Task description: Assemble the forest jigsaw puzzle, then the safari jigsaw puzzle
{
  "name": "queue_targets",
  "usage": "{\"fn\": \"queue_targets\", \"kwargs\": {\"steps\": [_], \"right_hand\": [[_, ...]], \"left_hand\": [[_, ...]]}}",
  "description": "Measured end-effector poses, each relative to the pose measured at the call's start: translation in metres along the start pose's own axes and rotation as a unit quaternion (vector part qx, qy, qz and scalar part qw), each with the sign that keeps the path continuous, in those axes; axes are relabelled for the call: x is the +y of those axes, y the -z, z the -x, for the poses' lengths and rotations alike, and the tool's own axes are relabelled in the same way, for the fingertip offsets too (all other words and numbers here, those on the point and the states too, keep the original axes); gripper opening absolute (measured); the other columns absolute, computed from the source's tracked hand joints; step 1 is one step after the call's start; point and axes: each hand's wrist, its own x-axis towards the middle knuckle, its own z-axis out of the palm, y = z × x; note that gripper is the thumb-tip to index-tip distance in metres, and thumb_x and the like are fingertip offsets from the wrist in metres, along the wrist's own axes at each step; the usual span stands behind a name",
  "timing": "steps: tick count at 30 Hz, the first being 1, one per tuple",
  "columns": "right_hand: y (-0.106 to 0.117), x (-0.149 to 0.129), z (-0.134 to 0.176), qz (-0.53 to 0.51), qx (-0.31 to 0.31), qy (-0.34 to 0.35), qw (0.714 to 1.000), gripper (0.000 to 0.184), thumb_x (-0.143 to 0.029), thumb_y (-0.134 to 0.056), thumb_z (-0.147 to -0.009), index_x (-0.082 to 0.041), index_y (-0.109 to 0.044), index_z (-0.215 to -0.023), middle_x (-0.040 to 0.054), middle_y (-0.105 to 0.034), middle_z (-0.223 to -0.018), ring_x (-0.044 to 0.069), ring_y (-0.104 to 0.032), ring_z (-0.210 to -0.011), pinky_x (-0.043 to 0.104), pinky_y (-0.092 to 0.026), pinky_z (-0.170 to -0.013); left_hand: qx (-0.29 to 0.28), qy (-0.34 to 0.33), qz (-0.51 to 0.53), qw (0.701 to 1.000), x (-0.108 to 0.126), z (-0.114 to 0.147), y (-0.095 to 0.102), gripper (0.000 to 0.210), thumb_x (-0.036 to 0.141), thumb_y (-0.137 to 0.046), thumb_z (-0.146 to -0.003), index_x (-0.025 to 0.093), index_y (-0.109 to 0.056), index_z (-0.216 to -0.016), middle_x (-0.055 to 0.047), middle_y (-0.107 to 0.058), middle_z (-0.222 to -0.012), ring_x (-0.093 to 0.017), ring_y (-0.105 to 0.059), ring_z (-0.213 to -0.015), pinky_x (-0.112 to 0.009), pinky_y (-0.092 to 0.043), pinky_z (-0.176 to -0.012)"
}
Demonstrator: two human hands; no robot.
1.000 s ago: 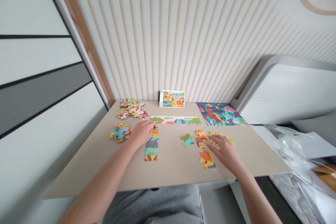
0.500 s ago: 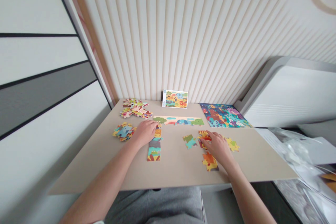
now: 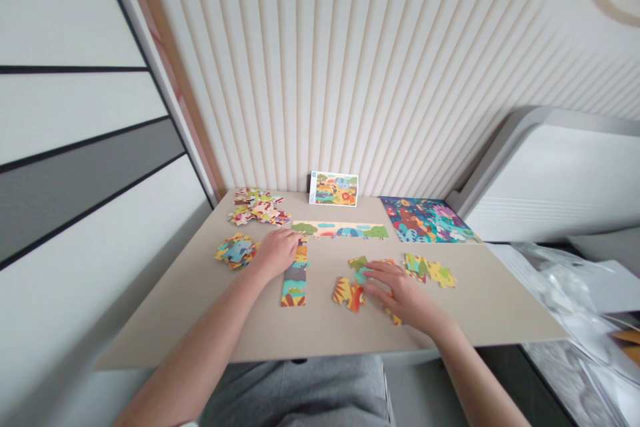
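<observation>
My left hand (image 3: 280, 251) rests at the top of an upright strip of joined puzzle pieces (image 3: 295, 280); its fingers lie low over the corner without gripping, their tips partly hidden. Above them runs a joined row of puzzle pieces (image 3: 345, 231) with trees and an elephant. Fingers apart, my right hand (image 3: 403, 293) is palm down over loose pieces. Its thumb reaches the edge of a yellow-and-red striped piece (image 3: 349, 293), while its other fingers partly cover a green-and-teal piece (image 3: 358, 264). An orange-yellow piece (image 3: 394, 317) shows from beneath the hand.
Loose green and yellow pieces (image 3: 441, 274) lie right of my right hand. Two piles of pieces (image 3: 257, 208) (image 3: 236, 251) sit on the left. A picture card (image 3: 334, 189) stands against the ribbed wall. At the back right lies a dark, colourful puzzle (image 3: 430, 220).
My right hand has shifted left and slightly toward me. A yellow-and-red striped piece now lies left of it, and green pieces on the right are uncovered. My left hand has stayed put.
</observation>
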Motion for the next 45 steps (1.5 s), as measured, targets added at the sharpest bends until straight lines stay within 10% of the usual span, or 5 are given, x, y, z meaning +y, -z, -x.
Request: {"fn": "queue_targets", "kwargs": {"steps": [20,28,45], "right_hand": [[0.007,0.066,0.003,0.165,0.066,-0.182,0.967,0.033,-0.038,-0.055,-0.097,-0.026,-0.069,-0.123,0.011,-0.068,-0.127,0.03,-0.062,-0.117,0.045,-0.044,-0.102],[-0.003,0.071,-0.025,0.036,0.016,-0.045,0.998,0.055,-0.043,-0.065,-0.091,-0.03,-0.056,-0.143,0.0082,-0.057,-0.146,0.029,-0.048,-0.138,0.049,-0.036,-0.116],[-0.018,0.065,-0.026,-0.009,0.18,-0.137,0.974,0.043,-0.054,-0.057,-0.092,-0.021,-0.073,-0.115,0.0094,-0.063,-0.101,0.023,-0.063,-0.085,0.039,-0.052,-0.084]], "left_hand": [[0.005,-0.005,0.011,1.0,-0.002,0.0,-0.003,0.034,0.014,-0.047,-0.094,0.021,-0.071,-0.117,-0.009,-0.072,-0.118,-0.023,-0.064,-0.112,-0.04,-0.047,-0.105],[0.009,-0.005,0.02,1.0,-0.002,0.001,-0.002,0.033,0.013,-0.048,-0.094,0.021,-0.072,-0.114,-0.009,-0.072,-0.116,-0.023,-0.065,-0.11,-0.039,-0.049,-0.103],[0.006,-0.01,0.013,1.0,-0.001,0.001,-0.002,0.032,0.016,-0.046,-0.096,0.019,-0.072,-0.115,-0.009,-0.071,-0.117,-0.023,-0.064,-0.111,-0.04,-0.048,-0.104]]}}
